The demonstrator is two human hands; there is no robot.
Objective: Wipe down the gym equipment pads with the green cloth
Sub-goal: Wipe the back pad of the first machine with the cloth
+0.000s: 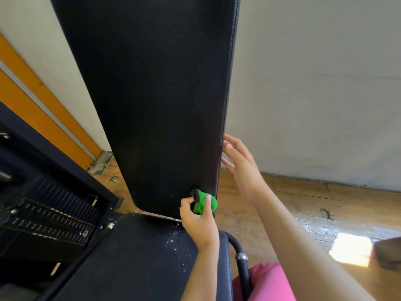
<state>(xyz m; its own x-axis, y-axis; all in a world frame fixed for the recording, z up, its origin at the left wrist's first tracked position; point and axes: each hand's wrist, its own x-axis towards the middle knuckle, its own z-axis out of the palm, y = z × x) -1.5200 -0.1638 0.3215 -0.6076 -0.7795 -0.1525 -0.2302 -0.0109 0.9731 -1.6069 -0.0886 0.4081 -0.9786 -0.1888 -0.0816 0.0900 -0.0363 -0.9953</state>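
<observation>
Two black pads fill the middle of the view. The tall back pad (152,94) stands upright with a slight lean, has a grained, leather-like skin and carries a stitched seam down its right edge. Below it lies a flat seat pad (130,257), dusted with white specks near its far right corner. A thin strip of metal shows where the two meet.

The green cloth (205,204) is bunched into a small bright wad, with a dark bit at its top that may be a fold in shadow. It is pressed against the bottom right corner of the back pad, just above the seat pad. The left hand (197,222) holds it, fingers curled tight round the wad and thumb on its right side. The left forearm crosses the right part of the seat pad and hides it there. The right hand (238,164) hovers higher up, just beside the right edge of the back pad, with its fingers spread wide and holding nothing.

At far left stands a black weight stack (43,213) with rows of plates and coloured marks. Above it is a wall with an orange stripe (43,101). A small shiny scrap (114,178) lies on the wooden floor (303,203) between the weight stack and the back pad. Right of the seat pad, a curved black handle (240,257) with a metal ring sits beside pink clothing (271,283). Farther right, a dark stain (325,213) marks the floor and a patch of sunlight (351,248) lies near it. A pale grey wall (314,83) closes the back.
</observation>
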